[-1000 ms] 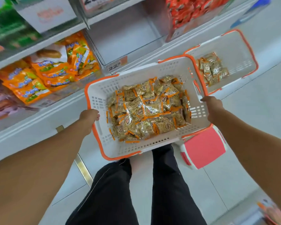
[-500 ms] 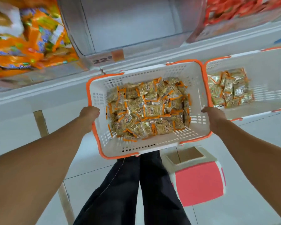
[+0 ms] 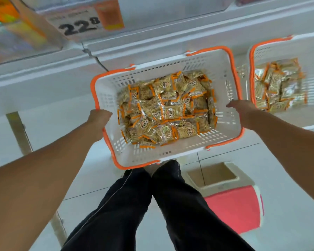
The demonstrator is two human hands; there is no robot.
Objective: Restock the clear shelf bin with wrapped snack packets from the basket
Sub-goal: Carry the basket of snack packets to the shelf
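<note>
A white basket (image 3: 214,69) with an orange rim hangs in the air in front of me, above my legs. It holds a heap of gold snack packets (image 3: 168,107) with orange edges. My left hand (image 3: 99,120) grips the basket's left rim. My right hand (image 3: 243,110) grips its right rim. The clear shelf bin (image 3: 161,8) stands open at the top of the view, behind a price tag (image 3: 78,24) reading 22.8; its inside looks bare.
A second white and orange basket (image 3: 286,46) with some of the same packets sits to the right. A white stool with a pink seat (image 3: 232,209) stands on the tiled floor by my right leg. Orange snack bags (image 3: 2,17) fill the bin at upper left.
The basket has risen and come closer to the shelf, still held by both hands. My view has moved in, so the price tag and the empty bin now loom larger.
</note>
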